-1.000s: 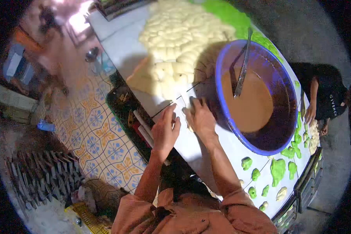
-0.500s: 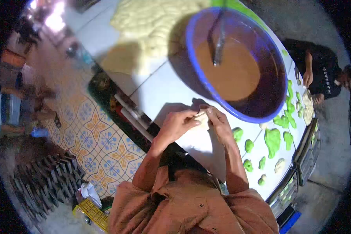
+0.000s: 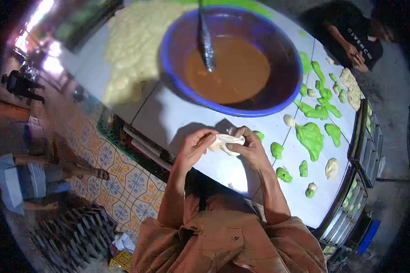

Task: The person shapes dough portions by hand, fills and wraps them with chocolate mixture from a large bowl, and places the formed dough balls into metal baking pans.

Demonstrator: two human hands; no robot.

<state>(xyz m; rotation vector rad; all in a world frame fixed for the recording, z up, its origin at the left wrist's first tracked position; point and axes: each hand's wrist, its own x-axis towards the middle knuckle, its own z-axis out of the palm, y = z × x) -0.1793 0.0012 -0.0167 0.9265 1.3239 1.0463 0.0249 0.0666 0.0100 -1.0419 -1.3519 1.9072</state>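
Observation:
Between my two hands, above the white tiled table (image 3: 159, 113), a piece of pale dough (image 3: 225, 143) is stretched out. My left hand (image 3: 197, 148) pinches its left end, and my right hand (image 3: 250, 148) grips its right side with the thumb on top. Just beyond the hands stands a large blue basin (image 3: 241, 111) of brown liquid (image 3: 237, 73), with a metal ladle (image 3: 206, 45) leaning in it. Flattened green dough (image 3: 310, 139) and smaller green pieces (image 3: 277, 150) lie to the right of my right hand.
A big sheet of cream dough (image 3: 134, 50) covers the far left of the table. A co-worker in black (image 3: 360, 38) is at the far right, near metal racks (image 3: 369, 145). Another person (image 3: 27, 179) is at the left, by stacked dark slats (image 3: 75, 236).
My hands have risen from the tabletop and now stretch the pale dough between them. The view has swung right, so the basin appears further left and more green pieces show.

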